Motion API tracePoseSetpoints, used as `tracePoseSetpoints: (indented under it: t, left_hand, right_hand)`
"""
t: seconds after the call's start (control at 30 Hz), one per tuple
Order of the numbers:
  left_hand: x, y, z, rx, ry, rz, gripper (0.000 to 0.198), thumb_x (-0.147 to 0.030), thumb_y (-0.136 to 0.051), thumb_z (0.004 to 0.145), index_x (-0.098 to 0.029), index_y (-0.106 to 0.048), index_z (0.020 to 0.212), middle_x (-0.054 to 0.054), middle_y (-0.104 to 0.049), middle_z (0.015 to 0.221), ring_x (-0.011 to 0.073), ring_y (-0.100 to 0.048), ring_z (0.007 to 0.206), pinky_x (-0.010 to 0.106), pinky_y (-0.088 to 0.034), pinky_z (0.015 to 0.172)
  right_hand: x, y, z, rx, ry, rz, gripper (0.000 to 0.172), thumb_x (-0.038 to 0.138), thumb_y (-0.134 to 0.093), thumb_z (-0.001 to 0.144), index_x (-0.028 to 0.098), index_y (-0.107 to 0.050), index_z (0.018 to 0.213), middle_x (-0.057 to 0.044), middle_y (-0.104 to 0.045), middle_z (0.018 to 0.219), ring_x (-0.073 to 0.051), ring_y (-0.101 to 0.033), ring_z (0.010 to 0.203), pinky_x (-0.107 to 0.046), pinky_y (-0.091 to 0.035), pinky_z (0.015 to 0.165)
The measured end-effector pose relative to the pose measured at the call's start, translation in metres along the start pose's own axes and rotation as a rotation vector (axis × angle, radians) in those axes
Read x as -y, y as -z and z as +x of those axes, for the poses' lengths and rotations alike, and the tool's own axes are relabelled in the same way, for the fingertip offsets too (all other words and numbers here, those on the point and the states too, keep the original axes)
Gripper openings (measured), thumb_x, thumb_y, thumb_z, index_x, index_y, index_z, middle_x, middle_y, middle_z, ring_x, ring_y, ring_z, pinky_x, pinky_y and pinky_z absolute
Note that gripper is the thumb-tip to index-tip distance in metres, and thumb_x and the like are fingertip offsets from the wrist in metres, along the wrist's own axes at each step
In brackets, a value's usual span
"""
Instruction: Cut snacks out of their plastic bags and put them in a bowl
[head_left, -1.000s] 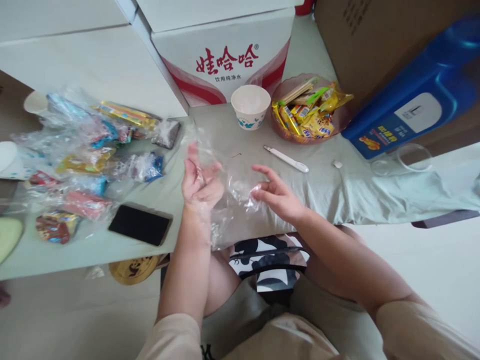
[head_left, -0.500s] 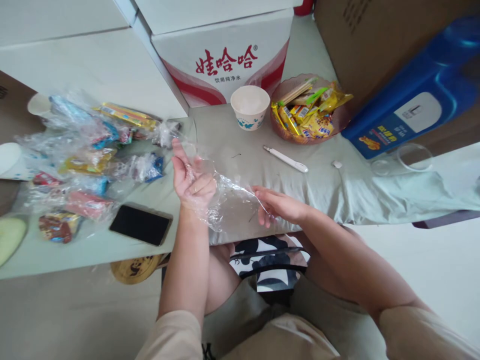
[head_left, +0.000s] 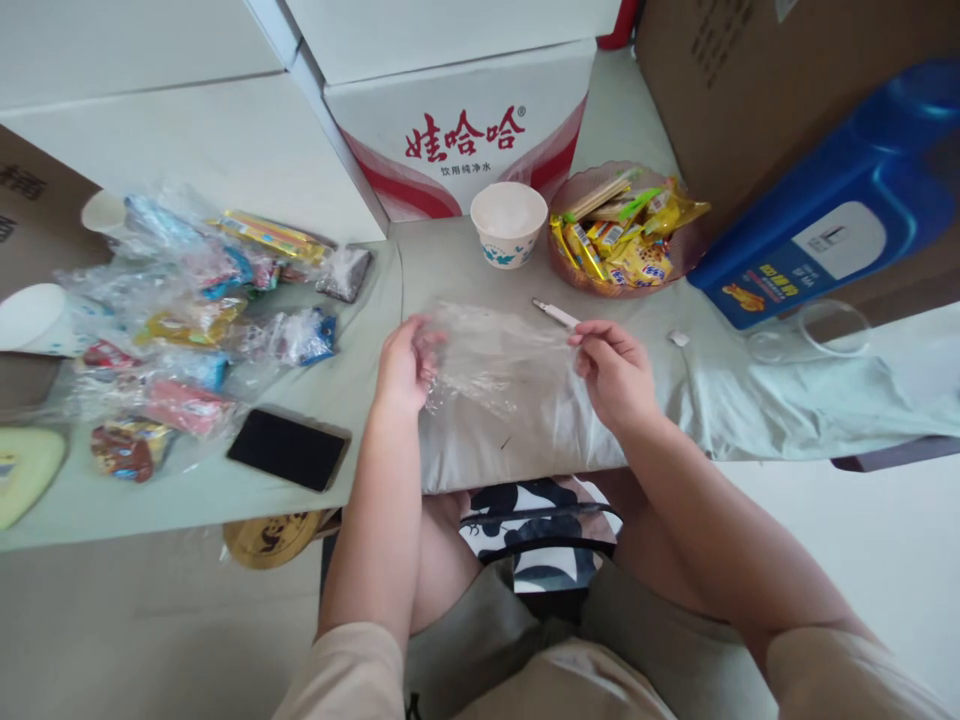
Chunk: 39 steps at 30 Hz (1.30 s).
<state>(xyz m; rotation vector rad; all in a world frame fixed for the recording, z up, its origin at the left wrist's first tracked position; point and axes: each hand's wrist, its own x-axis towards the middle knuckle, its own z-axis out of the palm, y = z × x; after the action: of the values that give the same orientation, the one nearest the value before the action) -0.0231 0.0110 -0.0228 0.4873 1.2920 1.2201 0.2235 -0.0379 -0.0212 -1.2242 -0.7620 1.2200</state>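
A clear plastic bag is stretched between my two hands above the cloth-covered table. My left hand is closed on its left side, the fingers curled and partly blurred. At the bag's right edge, my right hand pinches the film between thumb and fingers. Just beyond the right fingertips lies a white pen-like cutter, its near end hidden behind that hand. A paper cup with a blue-green leaf print stands behind the bag.
A pinkish glass bowl holds yellow-wrapped snacks. On the left are a pile of wrapped snacks, a black phone and a tipped paper cup. A blue bottle and a clear plastic cup sit right; boxes line the back.
The right hand has moved up and right and now pinches the bag's edge. My left hand, raised with fingers extended before, has turned and curled. The bag is spread flatter between them.
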Motion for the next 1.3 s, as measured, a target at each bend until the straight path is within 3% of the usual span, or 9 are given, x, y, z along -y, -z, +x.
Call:
tracePoseSetpoints:
  t: [0.07,0.23,0.37,0.43,0.57,0.8,1.0,1.13,1.3]
  left_hand:
    - [0.002,-0.002,0.001,-0.043,-0.034,0.062,0.024,-0.038,-0.072,0.083,-0.018,-0.066,0.094,0.0,-0.067,0.064,0.0035,-0.038,0.033,0.018,-0.018,0.032]
    - [0.006,-0.004,-0.003,0.003,-0.169,0.158,0.036,-0.031,-0.076,0.078,-0.024,-0.06,0.109,-0.003,-0.071,0.068,0.0082,-0.056,0.042,0.017,-0.027,0.037]
    - [0.011,-0.002,-0.001,-0.008,-0.333,0.182,0.035,-0.029,-0.077,0.079,-0.024,-0.059,0.109,-0.005,-0.067,0.062,0.0131,-0.07,0.065,0.018,-0.046,0.056]
    - [0.012,-0.002,-0.001,-0.002,-0.391,0.186,0.036,-0.03,-0.077,0.081,-0.024,-0.06,0.112,-0.006,-0.065,0.062,0.0134,-0.071,0.068,0.02,-0.049,0.063]
    - [0.009,-0.003,-0.005,0.038,-0.369,0.179,0.039,-0.037,-0.076,0.084,-0.028,-0.058,0.118,-0.005,-0.069,0.068,0.0123,-0.066,0.056,0.023,-0.049,0.059]
    - [0.007,-0.004,-0.006,0.074,-0.316,0.187,0.019,-0.038,-0.073,0.083,-0.022,-0.064,0.086,0.0,-0.07,0.071,0.0111,-0.063,0.053,0.021,-0.046,0.053]
    - [0.006,-0.003,-0.008,0.167,-0.282,0.245,0.025,-0.036,-0.082,0.073,-0.02,-0.066,0.085,0.0,-0.071,0.074,0.0114,-0.063,0.057,0.022,-0.047,0.056]
    - [0.007,-0.004,-0.008,0.14,-0.28,0.304,0.021,-0.028,-0.082,0.07,-0.021,-0.067,0.083,-0.001,-0.069,0.073,0.0095,-0.06,0.055,0.021,-0.047,0.055]
    - [0.006,-0.001,-0.004,0.087,-0.276,0.29,0.019,-0.032,-0.079,0.076,-0.02,-0.065,0.079,-0.001,-0.067,0.07,0.009,-0.059,0.052,0.021,-0.046,0.053]
  right_hand:
    - [0.001,0.006,0.006,-0.045,0.032,-0.052,0.017,0.032,-0.064,0.07,0.024,-0.063,0.085,0.002,-0.065,0.079,-0.008,-0.041,0.053,-0.025,-0.031,0.051]
    - [0.004,0.017,0.012,-0.041,0.022,-0.143,0.019,0.033,-0.064,0.071,0.024,-0.063,0.088,0.002,-0.062,0.079,-0.009,-0.043,0.056,-0.025,-0.032,0.052]
    - [0.006,0.017,0.011,-0.048,0.037,-0.161,0.017,0.032,-0.065,0.071,0.024,-0.064,0.086,0.004,-0.056,0.071,-0.01,-0.043,0.056,-0.025,-0.033,0.053]
    - [0.006,0.018,0.011,-0.05,0.044,-0.174,0.018,0.033,-0.066,0.073,0.023,-0.064,0.088,0.005,-0.053,0.068,-0.01,-0.044,0.056,-0.025,-0.034,0.053]
    - [0.004,0.02,0.012,-0.038,0.059,-0.204,0.019,0.034,-0.066,0.076,0.024,-0.064,0.091,0.005,-0.052,0.067,-0.011,-0.046,0.058,-0.025,-0.036,0.055]
    - [0.004,0.02,0.011,-0.008,0.061,-0.203,0.017,0.033,-0.066,0.076,0.024,-0.062,0.089,0.007,-0.048,0.065,-0.01,-0.044,0.056,-0.025,-0.035,0.054]
    - [0.008,0.017,0.009,-0.018,0.014,-0.204,0.016,0.032,-0.067,0.073,0.024,-0.062,0.086,0.005,-0.053,0.067,-0.01,-0.045,0.056,-0.024,-0.036,0.054]
    - [0.007,0.018,0.009,-0.029,0.05,-0.214,0.014,0.031,-0.066,0.075,0.023,-0.062,0.086,0.005,-0.053,0.065,-0.01,-0.046,0.056,-0.024,-0.035,0.053]
    - [0.005,0.019,0.009,-0.026,0.056,-0.251,0.013,0.031,-0.065,0.076,0.023,-0.063,0.086,0.006,-0.05,0.063,-0.011,-0.045,0.057,-0.025,-0.035,0.054]
